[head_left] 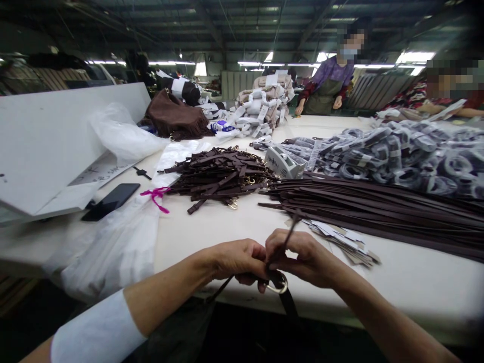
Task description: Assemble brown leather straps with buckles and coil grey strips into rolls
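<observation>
Both hands meet over the table's front edge on a dark brown leather strap [288,301] with a gold-coloured metal buckle [280,285]. My left hand [242,261] is closed on the strap just beside the buckle. Thumb and fingers of my right hand [300,256] pinch a thin end of the strap, which sticks up above the knuckles. Part of the strap is hidden behind the fingers, and its lower length hangs below the table edge. Beyond the hands lies a heap of short brown straps with metal hooks [223,176].
Long brown strips [370,206] and paper cards [344,239] lie to the right. A tape dispenser [282,162] stands by plastic-wrapped bundles [378,151]. On the left are a phone [113,201], plastic bags [113,257] and pink string [157,194]. A brown bag [176,116] and co-workers [328,85] are beyond.
</observation>
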A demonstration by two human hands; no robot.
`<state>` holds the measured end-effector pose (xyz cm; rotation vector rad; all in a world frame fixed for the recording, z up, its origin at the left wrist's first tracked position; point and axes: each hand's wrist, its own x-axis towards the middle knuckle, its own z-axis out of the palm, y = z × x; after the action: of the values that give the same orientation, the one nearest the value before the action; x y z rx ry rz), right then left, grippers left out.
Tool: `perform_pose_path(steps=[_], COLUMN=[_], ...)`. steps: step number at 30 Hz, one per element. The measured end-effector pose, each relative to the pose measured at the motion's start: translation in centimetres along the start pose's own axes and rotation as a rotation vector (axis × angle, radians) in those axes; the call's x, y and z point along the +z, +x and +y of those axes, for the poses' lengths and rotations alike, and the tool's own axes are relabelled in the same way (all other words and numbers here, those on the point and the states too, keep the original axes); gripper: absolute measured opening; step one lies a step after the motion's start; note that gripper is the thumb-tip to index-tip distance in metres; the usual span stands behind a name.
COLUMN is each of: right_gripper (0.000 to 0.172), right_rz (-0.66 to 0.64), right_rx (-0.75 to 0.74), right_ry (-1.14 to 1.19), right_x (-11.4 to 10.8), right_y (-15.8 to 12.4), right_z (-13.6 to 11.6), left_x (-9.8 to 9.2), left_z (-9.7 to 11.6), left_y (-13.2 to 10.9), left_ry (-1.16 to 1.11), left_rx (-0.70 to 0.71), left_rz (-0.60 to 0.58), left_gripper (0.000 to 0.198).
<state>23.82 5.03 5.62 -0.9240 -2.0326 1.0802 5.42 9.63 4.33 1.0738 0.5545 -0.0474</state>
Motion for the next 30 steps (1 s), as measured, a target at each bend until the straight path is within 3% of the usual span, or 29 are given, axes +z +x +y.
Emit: perform_pose_path(steps=[4,8,10,12,14,15,19,22,25,27,30], right_gripper=[0.005,0.008,0.012,0.017,0.022,0.024,0.029,0.034,0.035,0.025,0.005], right_rz=[0.183,0.339,0.48,0.628,0.727,0.756,0.78,0.759,0.648,0.585,0.591], right_rx=[-0.211,-0.207,-0.182,-0.184,-0.215,-0.237,-0.291,-0.328,-0.393,-0.294,0.064], right_ry=[-0.091,-0.067,-0.03,0.068,0.131,0.134,0.032,-0.085,-0.099,-0.072,0.109], right_x=[1.3,1.9,1.7,1.7,1.9,2.2,3.8,4.9,5.4,5.3,4.6], right_y=[-0.4,-0.5,-0.4,-0.2,-0.1,-0.1,-0.3,-0.6,-1.0,-1.1,-0.7], right_z=[1.1,1.3,1.3,1.3,1.5,1.7,2.3,2.3,1.5,0.6,-0.8], left_x=[0.4,1.0,1.1,1.3,1.7,2.0,3.6,4.4,4.9,5.4,6.3], left_z=[-0.2,1.2,2.3,2.8,2.1,1.4,-2.5,-4.3,-4.6,-4.6,-4.6], left_y=[-0.2,-0.4,-0.8,-1.3,-1.8,-2.0,-1.9,-1.5,-1.1,-1.0,-0.8], left_ry=[-0.028,0.118,0.318,0.511,0.605,0.609,0.494,0.233,-0.005,-0.018,0.115], left_rx=[-0.001,0.11,0.263,0.404,0.44,0.411,0.273,0.379,0.516,0.566,0.541], left_rz=[-0.014,0.001,0.221,0.606,0.934,0.994,0.841,0.749,0.677,0.669,0.757], left_gripper=[0.02,0.019,0.02,0.024,0.026,0.028,0.047,0.041,0.031,0.026,0.015])
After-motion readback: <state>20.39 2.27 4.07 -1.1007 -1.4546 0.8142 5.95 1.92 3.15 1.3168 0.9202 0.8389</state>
